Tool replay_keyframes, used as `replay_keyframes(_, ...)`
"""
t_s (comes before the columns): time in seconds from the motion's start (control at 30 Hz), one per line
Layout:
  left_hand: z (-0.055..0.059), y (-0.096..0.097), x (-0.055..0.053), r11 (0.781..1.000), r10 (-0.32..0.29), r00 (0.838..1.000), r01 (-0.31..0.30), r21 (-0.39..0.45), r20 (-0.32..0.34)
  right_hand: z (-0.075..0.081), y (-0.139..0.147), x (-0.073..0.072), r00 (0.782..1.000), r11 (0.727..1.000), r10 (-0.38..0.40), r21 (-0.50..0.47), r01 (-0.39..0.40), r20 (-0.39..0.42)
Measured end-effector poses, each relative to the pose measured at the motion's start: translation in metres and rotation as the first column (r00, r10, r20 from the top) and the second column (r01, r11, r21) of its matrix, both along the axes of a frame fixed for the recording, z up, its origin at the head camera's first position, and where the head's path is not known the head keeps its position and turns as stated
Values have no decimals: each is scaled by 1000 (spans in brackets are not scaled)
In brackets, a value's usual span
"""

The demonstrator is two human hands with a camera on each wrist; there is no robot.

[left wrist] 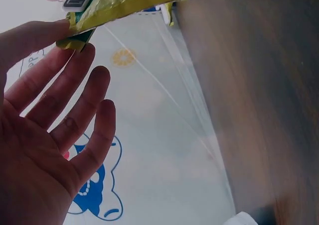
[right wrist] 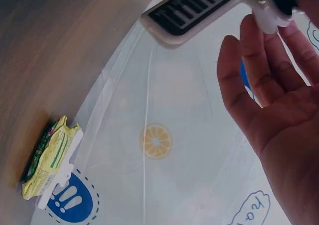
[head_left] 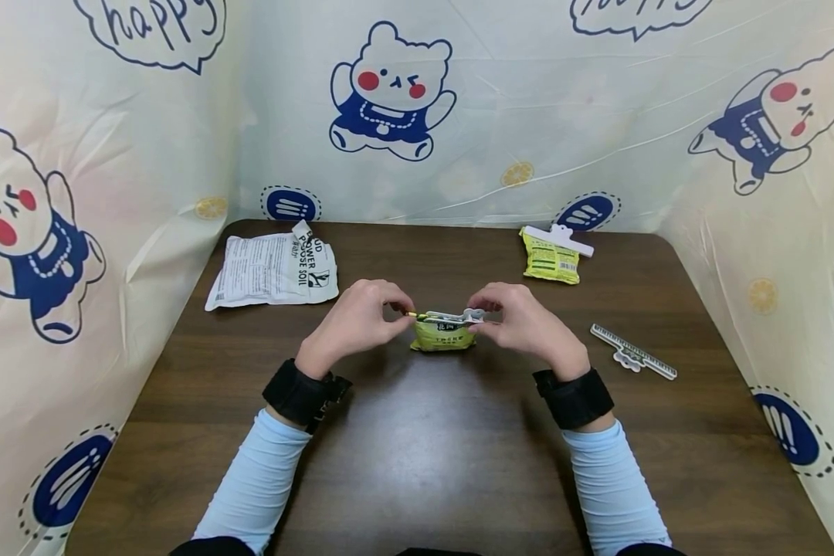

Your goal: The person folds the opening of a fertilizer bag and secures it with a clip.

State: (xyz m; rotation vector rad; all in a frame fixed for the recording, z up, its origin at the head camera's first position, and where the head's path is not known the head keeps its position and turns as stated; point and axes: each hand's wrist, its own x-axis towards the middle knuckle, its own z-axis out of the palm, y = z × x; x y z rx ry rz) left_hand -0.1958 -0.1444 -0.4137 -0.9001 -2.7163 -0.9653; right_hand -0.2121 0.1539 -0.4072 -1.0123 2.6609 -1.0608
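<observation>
In front of me in the head view, a small yellow-green bag stands between both hands. Its upper left corner is pinched between the thumb and fingertips of my left hand; the left wrist view shows the other fingers of that hand spread below the bag. A sealing clip with a piano-key print lies along the bag's top edge. My right hand pinches this clip by its handle at the right end. From the right wrist, the clip shows its dark, key-patterned face.
A white printed bag lies at the back left of the brown table. At the back right sits another yellow bag with a white clip across its top. A second piano-key clip lies to the right.
</observation>
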Motion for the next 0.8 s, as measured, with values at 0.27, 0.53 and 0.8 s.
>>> replay_keyframes(0.27,1,-1,0,1000,1,1000,-1,-18,4,1,2,2,1000,1000,-12,-25,11,-3)
replay_keyframes(0.53,0,1,-2,1000,-28,999,28,-7,-18,1,3,4,998,999,3,-50,-7,-69)
replay_keyframes(0.8,0,2,-1,999,-34,999,34,-4,-26,1,0,3,994,998,22,-58,-29,-108)
